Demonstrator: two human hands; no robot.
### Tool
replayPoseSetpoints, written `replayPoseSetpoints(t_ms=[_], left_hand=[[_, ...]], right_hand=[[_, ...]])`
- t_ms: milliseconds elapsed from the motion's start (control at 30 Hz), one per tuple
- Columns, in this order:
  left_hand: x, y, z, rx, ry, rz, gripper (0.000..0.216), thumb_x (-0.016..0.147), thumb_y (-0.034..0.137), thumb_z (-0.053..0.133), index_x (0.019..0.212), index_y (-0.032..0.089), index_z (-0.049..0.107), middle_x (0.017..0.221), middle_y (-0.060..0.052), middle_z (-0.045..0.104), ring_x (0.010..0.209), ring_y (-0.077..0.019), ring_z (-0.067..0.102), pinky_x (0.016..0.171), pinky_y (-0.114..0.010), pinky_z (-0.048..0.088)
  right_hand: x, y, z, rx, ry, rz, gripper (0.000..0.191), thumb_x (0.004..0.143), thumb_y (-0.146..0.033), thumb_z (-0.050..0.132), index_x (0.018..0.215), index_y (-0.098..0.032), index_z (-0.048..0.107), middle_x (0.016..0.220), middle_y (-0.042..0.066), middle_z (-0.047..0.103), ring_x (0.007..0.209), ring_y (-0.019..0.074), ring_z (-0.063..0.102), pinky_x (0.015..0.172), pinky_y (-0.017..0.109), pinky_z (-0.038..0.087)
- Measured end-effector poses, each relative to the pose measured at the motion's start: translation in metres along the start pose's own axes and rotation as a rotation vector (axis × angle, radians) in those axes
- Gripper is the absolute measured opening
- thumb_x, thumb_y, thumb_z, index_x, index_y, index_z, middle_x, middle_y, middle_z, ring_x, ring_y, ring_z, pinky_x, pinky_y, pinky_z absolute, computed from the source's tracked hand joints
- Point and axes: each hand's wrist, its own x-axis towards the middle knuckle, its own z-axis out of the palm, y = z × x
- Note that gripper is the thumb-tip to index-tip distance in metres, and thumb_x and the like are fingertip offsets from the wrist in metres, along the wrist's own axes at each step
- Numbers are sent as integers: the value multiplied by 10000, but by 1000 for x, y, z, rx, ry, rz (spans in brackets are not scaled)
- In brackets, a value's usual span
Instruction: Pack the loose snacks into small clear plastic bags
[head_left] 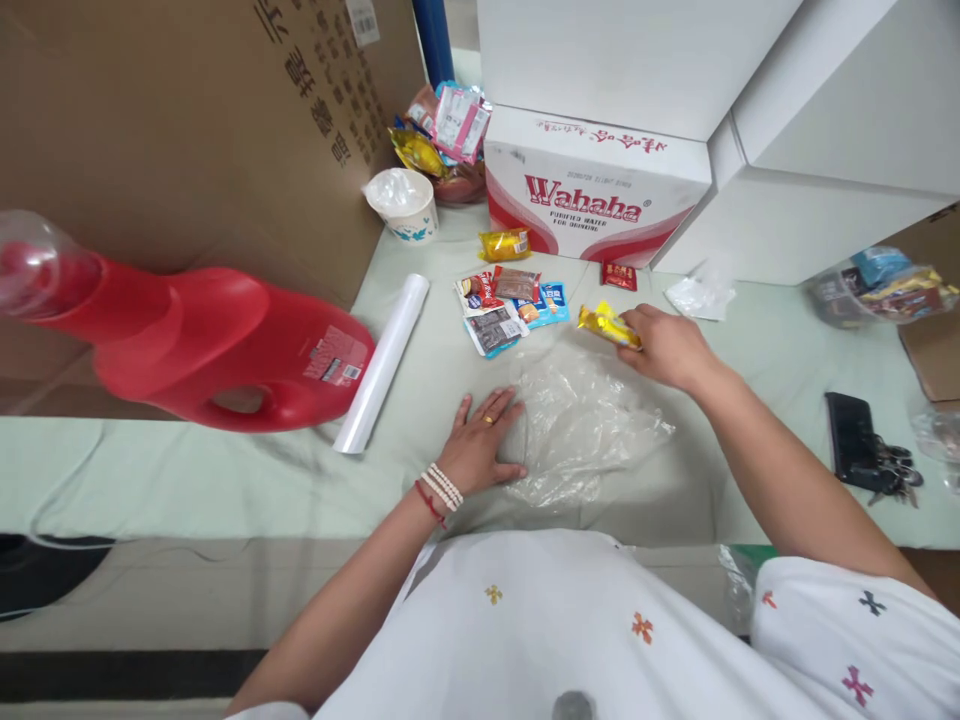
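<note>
A snack in yellow wrapping [606,325] is gripped by my right hand [664,345], just above the table cloth. My left hand [481,445] lies with fingers spread at the left edge of a clear plastic bag [585,425], which is crumpled on the cloth. Beyond the bag sits a group of small snack packets: a blue one [551,305], a red and white one [476,293], a reddish-brown one [517,284] and a dark grey one [493,330]. Farther back lie another yellow packet [504,245] and a small red packet [619,274].
On the left stand a big red jug [225,340], a white roll [382,365] and a paper cup [405,205]. A Wahaha carton [592,190] blocks the back. At right are crumpled white plastic [703,290], a tub of snacks [881,285], a black phone [851,435] and keys [896,470].
</note>
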Motion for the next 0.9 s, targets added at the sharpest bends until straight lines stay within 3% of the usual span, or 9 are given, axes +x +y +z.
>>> replayPoseSetpoints(t_ms=[100, 200, 367, 433, 500, 567, 633, 733, 900], left_hand=[[-1, -2, -1, 16, 8, -18, 1015, 750, 541, 805, 1598, 240, 336, 1696, -154, 266, 1559, -354, 274, 1263, -647, 79], [-6, -9, -3, 41, 36, -66, 1007, 758, 542, 798, 1601, 248, 331, 1688, -164, 282, 1551, -367, 291, 1249, -672, 100], [-31, -8, -5, 142, 257, -133, 969, 735, 507, 837, 1556, 203, 421, 1690, -238, 221, 1565, -462, 177, 1208, -716, 176], [-43, -1, -4, 198, 404, -21, 794, 818, 400, 784, 1521, 219, 464, 1662, -224, 311, 1574, -437, 166, 1226, -713, 114], [-52, 6, -2, 198, 447, 220, 570, 908, 245, 662, 1459, 262, 519, 1572, -155, 494, 1568, -336, 255, 1266, -650, 70], [-57, 10, 3, 133, 340, 441, 451, 942, 188, 583, 1386, 266, 571, 1469, -111, 610, 1519, -250, 375, 1295, -566, 101], [-57, 9, 8, 59, 158, 526, 401, 950, 300, 609, 1346, 240, 600, 1461, -126, 613, 1486, -256, 427, 1292, -549, 155], [-51, 2, 15, 5, 9, 455, 364, 944, 393, 622, 1278, 252, 657, 1492, -131, 584, 1479, -299, 435, 1266, -594, 201], [-41, -3, 11, -133, 41, 361, 276, 955, 199, 499, 1062, 276, 742, 1284, -88, 719, 1360, -246, 563, 1212, -541, 341]], right_hand=[[-33, -37, 5, 2, -54, -172, 391, 916, -368, 585, 1270, -201, 594, 1218, 132, 637, 875, 239, 660, 647, 296, 390], [-51, -63, 31, -23, -155, -280, 341, 937, -303, 569, 1256, -189, 604, 1223, 153, 622, 937, 257, 663, 700, 306, 440], [-79, -53, 62, 181, -134, -402, 806, 900, -453, 672, 1575, -189, 319, 1542, 204, 429, 1254, 351, 563, 953, 438, 492], [-98, -39, 65, 330, -49, -431, 810, 923, -460, 650, 1594, -204, 275, 1596, 196, 363, 1357, 346, 489, 1021, 466, 474], [-118, -26, 69, 467, 52, -412, 613, 972, -435, 591, 1509, -204, 409, 1501, 190, 470, 1312, 311, 518, 1011, 453, 486], [-135, -18, 78, 528, 96, -402, 401, 995, -416, 564, 1337, -205, 564, 1327, 170, 592, 1183, 290, 574, 961, 443, 505], [-146, -14, 94, 520, 81, -409, 336, 989, -417, 581, 1247, -205, 621, 1260, 158, 630, 1128, 294, 582, 939, 462, 506], [-149, -15, 121, 539, 116, -334, 319, 1008, -391, 542, 1241, -201, 649, 1274, 166, 634, 1146, 299, 582, 957, 491, 499], [-151, -14, 128, 660, 147, -329, 300, 1049, -343, 448, 974, -220, 710, 979, 110, 690, 939, 243, 609, 871, 432, 510]])
